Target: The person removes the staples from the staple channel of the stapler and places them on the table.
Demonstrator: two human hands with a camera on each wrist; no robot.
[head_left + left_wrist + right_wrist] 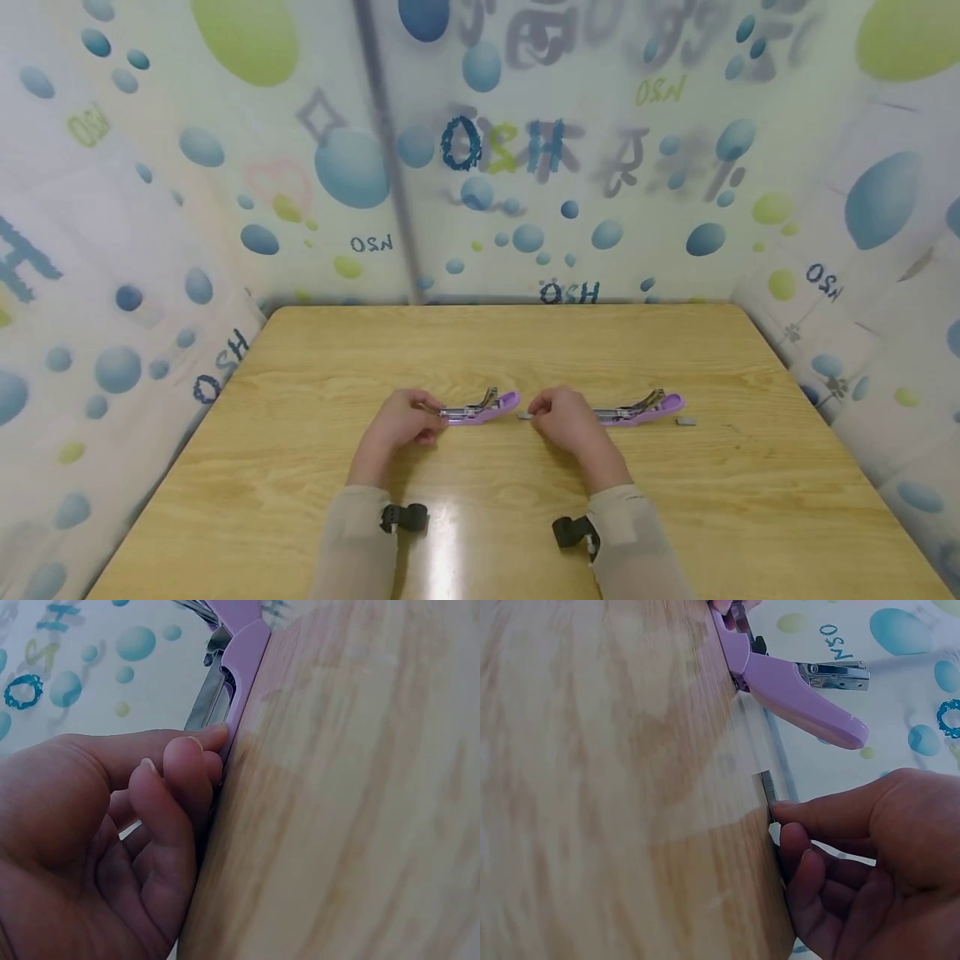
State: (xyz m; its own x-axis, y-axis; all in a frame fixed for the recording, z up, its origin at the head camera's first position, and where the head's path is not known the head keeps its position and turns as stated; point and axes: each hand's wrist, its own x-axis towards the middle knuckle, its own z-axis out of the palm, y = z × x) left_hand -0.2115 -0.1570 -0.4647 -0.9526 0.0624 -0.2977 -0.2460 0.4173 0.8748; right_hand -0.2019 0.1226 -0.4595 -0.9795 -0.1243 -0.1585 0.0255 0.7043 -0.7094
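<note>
My left hand (403, 417) pinches the front end of a purple stapler (498, 406) lying opened out on the table, its metal magazine raised from the purple handle. The left wrist view shows thumb and fingers at the purple base (241, 671). Just right of that stapler, my right hand (566, 421) pinches a short grey strip of staples (766, 787) close to the tabletop, its free end pointing toward the left stapler. A second opened purple stapler (663, 407) lies beyond the right hand, its front end hidden behind that hand.
Another grey staple strip (686, 422) lies by the right stapler's handle end. Small thin bits (731, 427) lie farther right on the wooden table (480, 342). Patterned walls (480, 233) border the table's back and sides.
</note>
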